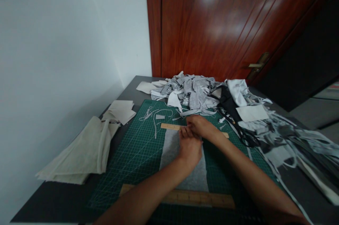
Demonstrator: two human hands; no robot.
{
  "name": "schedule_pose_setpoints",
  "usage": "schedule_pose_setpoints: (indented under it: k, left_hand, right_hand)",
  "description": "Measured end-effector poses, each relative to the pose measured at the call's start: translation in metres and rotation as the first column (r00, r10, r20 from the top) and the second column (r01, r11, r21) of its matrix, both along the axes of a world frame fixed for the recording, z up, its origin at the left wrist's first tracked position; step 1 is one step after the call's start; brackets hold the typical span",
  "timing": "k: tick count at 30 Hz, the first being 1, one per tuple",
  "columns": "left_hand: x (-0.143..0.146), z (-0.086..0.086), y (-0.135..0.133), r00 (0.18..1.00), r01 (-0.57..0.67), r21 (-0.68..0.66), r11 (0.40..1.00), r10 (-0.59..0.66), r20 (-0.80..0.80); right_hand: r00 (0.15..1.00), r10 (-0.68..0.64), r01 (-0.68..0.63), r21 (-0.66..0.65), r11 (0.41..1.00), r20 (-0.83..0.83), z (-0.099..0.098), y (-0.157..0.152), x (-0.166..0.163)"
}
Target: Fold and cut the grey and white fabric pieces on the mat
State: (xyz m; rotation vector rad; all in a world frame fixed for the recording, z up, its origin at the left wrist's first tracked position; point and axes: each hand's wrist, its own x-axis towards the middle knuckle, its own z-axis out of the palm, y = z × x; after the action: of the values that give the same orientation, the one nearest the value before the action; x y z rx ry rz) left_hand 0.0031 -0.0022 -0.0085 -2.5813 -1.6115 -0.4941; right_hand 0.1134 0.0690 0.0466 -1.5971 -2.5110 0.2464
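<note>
A grey piece of fabric [194, 179] lies flat on the green cutting mat [127, 161]. Across its far end rests a thin wooden ruler [169, 126]. My left hand [190, 149] presses down at the ruler and the fabric's far edge, fingers bent and close together. Just beyond it, my right hand [200, 125] is closed in a pinch at the ruler's far side; what sits between its fingers is hidden. A second, wider wooden ruler [196, 197] lies across the near end of the fabric, under my left forearm.
A heap of grey and white fabric scraps [196, 92] fills the table's back. More strips [280, 137] and a black cloth [228, 101] lie at right. Folded cream fabric [79, 154] and cream pieces [119, 110] sit left, beside the wall. Thin offcuts [155, 129] lie on the mat.
</note>
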Motion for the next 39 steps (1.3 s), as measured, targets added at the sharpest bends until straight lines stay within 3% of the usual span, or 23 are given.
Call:
schedule_pose_setpoints:
  k: [15,20,31,39]
  left_hand:
    - [-0.002,0.001,0.0,0.999,0.006,-0.012,1.0,-0.007,-0.047]
    - [-0.002,0.004,0.0,0.996,0.014,-0.011,1.0,-0.015,-0.09]
    - [-0.002,0.006,-0.001,0.997,0.007,-0.022,1.0,-0.009,-0.076]
    - [-0.002,0.006,-0.001,0.997,-0.001,-0.013,1.0,0.0,-0.078]
  right_hand:
    - [0.983,-0.066,0.076,-0.053,0.996,0.17,0.008,0.002,0.039]
    - [0.964,-0.141,0.149,-0.021,0.989,0.225,0.011,-0.007,0.034]
    - [0.967,-0.096,0.114,-0.065,0.991,0.236,0.015,-0.004,0.027]
    - [0.949,-0.155,0.174,-0.044,0.984,0.274,0.018,-0.009,0.035]
